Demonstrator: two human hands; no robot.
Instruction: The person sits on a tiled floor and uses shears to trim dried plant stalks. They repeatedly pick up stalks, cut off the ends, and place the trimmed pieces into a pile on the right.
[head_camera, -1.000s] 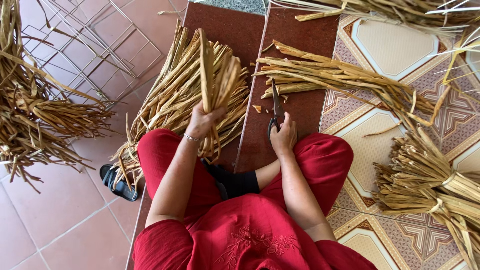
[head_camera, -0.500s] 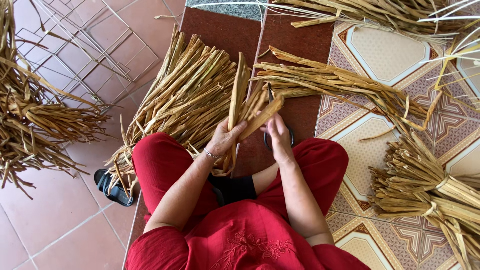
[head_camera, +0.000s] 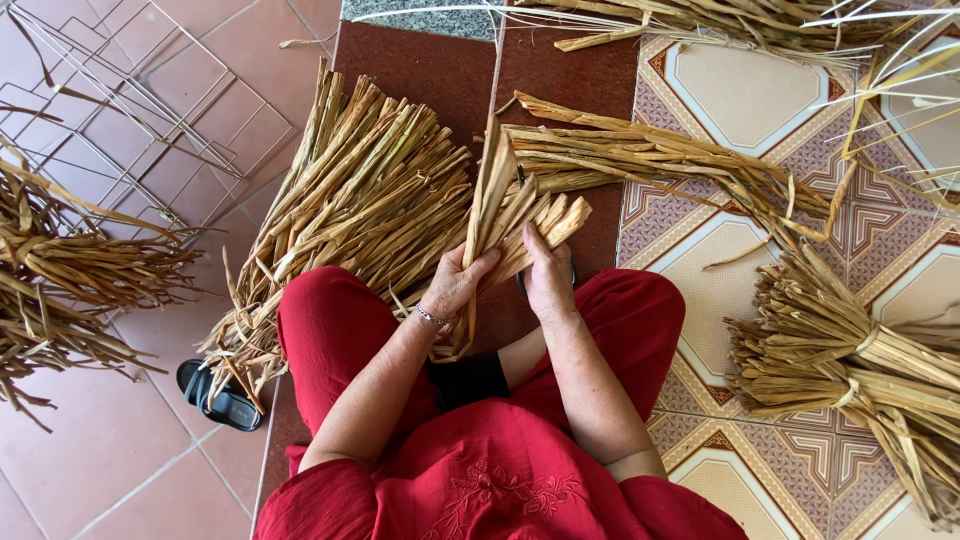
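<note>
I sit on the floor in red clothes, knees apart. My left hand (head_camera: 457, 283) grips a small bunch of dried plant strips (head_camera: 505, 218) near its lower end, and the strips fan upward in front of me. My right hand (head_camera: 548, 277) is closed around the same bunch from the right side. A large pile of loose dried strips (head_camera: 355, 200) lies on the floor just left of my hands. Dark scissors on the floor by my right hand are almost fully hidden.
A long sheaf of dried stalks (head_camera: 660, 160) lies to the upper right, a tied bundle (head_camera: 850, 365) at the right, more stalks (head_camera: 60, 270) at the left. A wire grid rack (head_camera: 130, 110) leans at upper left. A black sandal (head_camera: 215, 395) sits by my left knee.
My left hand lifted strips from the big pile and brought them to the centre. My right hand left the scissors on the floor and joined it on the bunch.
</note>
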